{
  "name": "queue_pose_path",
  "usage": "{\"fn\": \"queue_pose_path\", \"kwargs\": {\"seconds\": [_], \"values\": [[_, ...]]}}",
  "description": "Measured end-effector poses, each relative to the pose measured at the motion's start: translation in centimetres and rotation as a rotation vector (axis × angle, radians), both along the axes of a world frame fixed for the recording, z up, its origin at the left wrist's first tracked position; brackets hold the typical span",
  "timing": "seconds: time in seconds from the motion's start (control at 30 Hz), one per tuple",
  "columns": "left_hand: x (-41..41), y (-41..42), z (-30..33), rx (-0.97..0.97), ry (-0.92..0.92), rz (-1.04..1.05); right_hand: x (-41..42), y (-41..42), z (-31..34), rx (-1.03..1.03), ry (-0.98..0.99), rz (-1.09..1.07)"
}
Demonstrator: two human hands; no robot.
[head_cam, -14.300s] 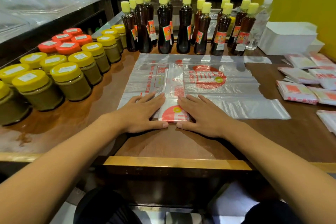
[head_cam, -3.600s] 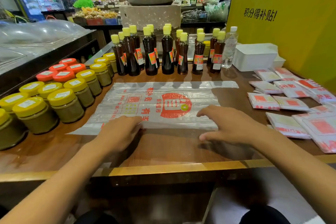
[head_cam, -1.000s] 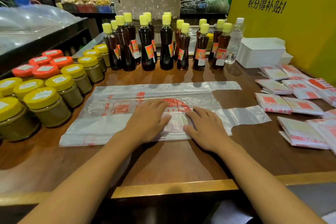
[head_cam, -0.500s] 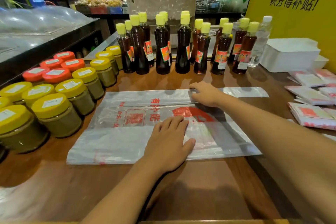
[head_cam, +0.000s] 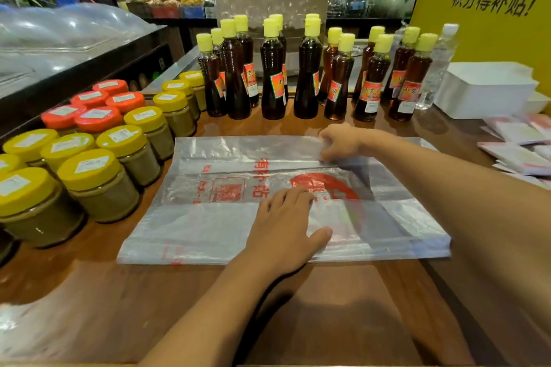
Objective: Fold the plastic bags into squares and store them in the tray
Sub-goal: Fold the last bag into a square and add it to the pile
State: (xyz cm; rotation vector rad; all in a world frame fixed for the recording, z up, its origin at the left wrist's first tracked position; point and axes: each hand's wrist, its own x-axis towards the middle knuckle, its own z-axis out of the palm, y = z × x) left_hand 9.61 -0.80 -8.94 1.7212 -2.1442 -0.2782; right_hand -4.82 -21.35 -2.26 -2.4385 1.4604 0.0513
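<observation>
Several folded squares (head_cam: 518, 155) already lie at the right edge of the frame, none visibly inside the white tray (head_cam: 486, 89) at upper right, while 1 plastic bag (head_cam: 226, 226) in the centre is only at its lengthwise folds. The left hand (head_cam: 283, 232) presses it flat with straight fingers; the right hand (head_cam: 340, 141) pinches its far flap. Jars (head_cam: 98, 176) crowd the bag's left edge, bottles (head_cam: 307, 68) stand beyond it, and bare wood lies along the lower frame.
</observation>
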Motion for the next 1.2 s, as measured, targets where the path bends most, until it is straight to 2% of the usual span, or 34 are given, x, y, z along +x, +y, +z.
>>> {"fn": "queue_pose_path", "kwargs": {"seconds": [0.1, 0.17, 0.3, 0.4, 0.53, 0.67, 0.8, 0.9, 0.93, 1.0, 1.07, 1.2], "values": [[0.0, 0.1, 0.2, -0.008, 0.105, 0.021, -0.6, 1.4, 0.6, -0.265, -0.157, -0.038], [0.1, 0.2, 0.2, -0.049, 0.112, 0.020, -1.2, 3.3, 1.2, -0.395, -0.246, -0.035], [-0.1, 0.6, 1.1, -0.307, -0.008, 0.011, -2.1, 8.2, 0.7, -0.540, -0.214, 0.002], [0.1, 0.3, 1.8, -0.508, 0.040, 0.108, -2.7, 10.9, -1.4, -0.574, -0.155, -0.001], [0.8, -0.2, 1.4, -0.402, -0.071, 0.206, -3.1, 12.9, -3.9, -0.596, -0.117, -0.007], [1.5, 0.0, 0.9, -0.316, -0.169, 0.225, -3.6, 13.8, -5.0, -0.707, -0.114, -0.037], [1.7, 0.3, 1.3, -0.407, -0.098, 0.241, -3.6, 14.3, -4.3, -0.839, -0.266, -0.079], [1.2, 0.4, 1.6, -0.585, -0.022, 0.131, -3.8, 13.7, -3.4, -0.881, -0.429, -0.127], [1.0, 0.5, 1.7, -0.576, -0.013, 0.074, -3.9, 13.4, -3.2, -0.876, -0.466, -0.149], [0.3, 0.5, 1.7, -0.425, -0.029, 0.035, -3.9, 12.9, -3.2, -0.867, -0.497, -0.191], [0.0, 0.0, 1.1, -0.250, -0.101, 0.071, -3.9, 12.5, -3.3, -0.876, -0.495, -0.195], [0.0, -0.8, 0.5, -0.017, -0.182, 0.084, -4.3, 11.8, -3.1, -0.879, -0.520, -0.202]]}}
